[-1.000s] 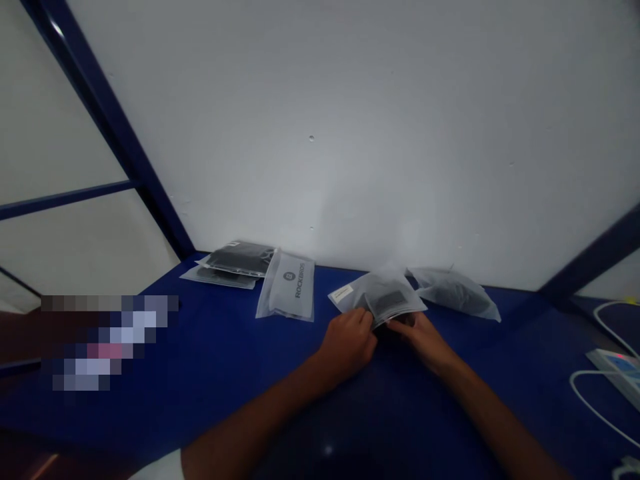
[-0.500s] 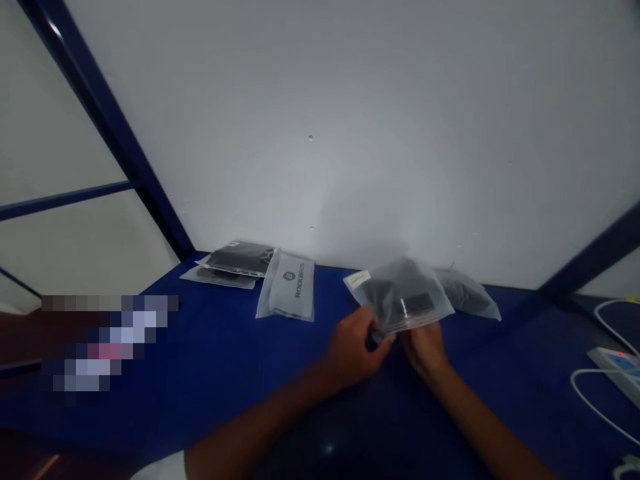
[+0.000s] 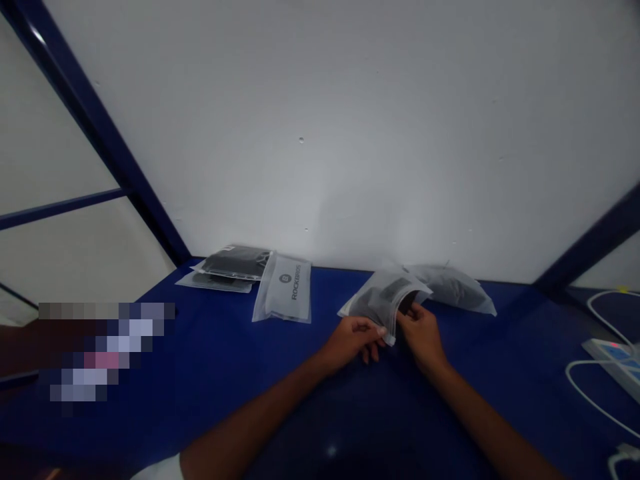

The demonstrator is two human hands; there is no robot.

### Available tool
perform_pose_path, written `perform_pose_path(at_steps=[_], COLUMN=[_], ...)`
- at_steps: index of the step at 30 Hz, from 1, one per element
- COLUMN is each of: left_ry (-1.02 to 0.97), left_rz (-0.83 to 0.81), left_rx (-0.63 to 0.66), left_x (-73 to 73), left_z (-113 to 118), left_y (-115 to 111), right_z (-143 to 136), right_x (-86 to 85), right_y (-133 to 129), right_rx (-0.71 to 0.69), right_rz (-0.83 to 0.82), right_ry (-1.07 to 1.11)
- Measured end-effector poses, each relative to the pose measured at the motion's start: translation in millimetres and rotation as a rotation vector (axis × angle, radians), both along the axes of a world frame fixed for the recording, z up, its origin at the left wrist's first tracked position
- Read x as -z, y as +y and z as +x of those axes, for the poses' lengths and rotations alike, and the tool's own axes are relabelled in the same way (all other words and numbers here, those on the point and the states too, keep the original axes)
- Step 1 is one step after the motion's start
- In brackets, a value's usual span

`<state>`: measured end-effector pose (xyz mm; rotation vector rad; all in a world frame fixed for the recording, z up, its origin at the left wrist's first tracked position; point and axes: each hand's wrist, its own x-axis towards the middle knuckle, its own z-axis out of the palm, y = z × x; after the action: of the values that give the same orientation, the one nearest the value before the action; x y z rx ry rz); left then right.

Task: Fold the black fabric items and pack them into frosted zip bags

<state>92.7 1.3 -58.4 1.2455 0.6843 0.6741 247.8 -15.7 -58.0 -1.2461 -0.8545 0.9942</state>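
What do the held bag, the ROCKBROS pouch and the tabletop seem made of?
Held bag: likely frosted, flexible plastic; it looks hazily translucent and its mouth bends.
ROCKBROS pouch: probably similar matte plastic, judging by its milky sheet.
Tabletop: smooth, slightly glossy blue, reflecting a light spot; painted metal or laminate, unclear which.

A pale wall (image 3: 300,80) rises on the far side, between a blue post (image 3: 115,150) slanting at left and a blue brace (image 3: 595,245) at right. Over right, white cable (image 3: 569,379) loops beside a pale, blue-faced device (image 3: 613,363).
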Motion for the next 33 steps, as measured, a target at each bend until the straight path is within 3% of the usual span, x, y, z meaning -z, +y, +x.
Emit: perform_pose_path(at_steps=[5,9,11,16,20,22,26,33], left_ry=[-0.092,-0.209,-0.246,-0.206,-0.168,-0.147,-0.09,-0.049], left_rz=[-0.154,-0.216,-0.254,-0.308,-0.27,-0.218,-0.097,-0.006], left_rx=[-0.006,-0.155,-0.226,-0.295,-0.314,-0.315,-0.327,-0.383], left_x=[-1.2,-1.2,-2.6,-3.8,-0.1,2.2,5.5,8.2], left_z=[4,4,1,-3,-2,0,2,1], left_y=[-8,-6,-2,4,4,3,3,6], right_z=[1,-2,-2,4,11,11,7,7], right_x=[-4.3,-5.0,-4.4,-1.9,-7.2,-11.1,-12.5,-11.3], right_y=[0,-1,-2,-1,-3,-4,-4,-6], right_rx=[-0.026,-0.192,-0.208,-0.001,0.152,0.046,-0.328,-0.502], right_rz=[-0.017,-0.019,-0.023,-0.11,-0.059,-0.113,-0.296,-0.299], right_ry=[-0.05,-0.027,-0.075,-0.371,-0.609,-0.634,-0.367,-0.143])
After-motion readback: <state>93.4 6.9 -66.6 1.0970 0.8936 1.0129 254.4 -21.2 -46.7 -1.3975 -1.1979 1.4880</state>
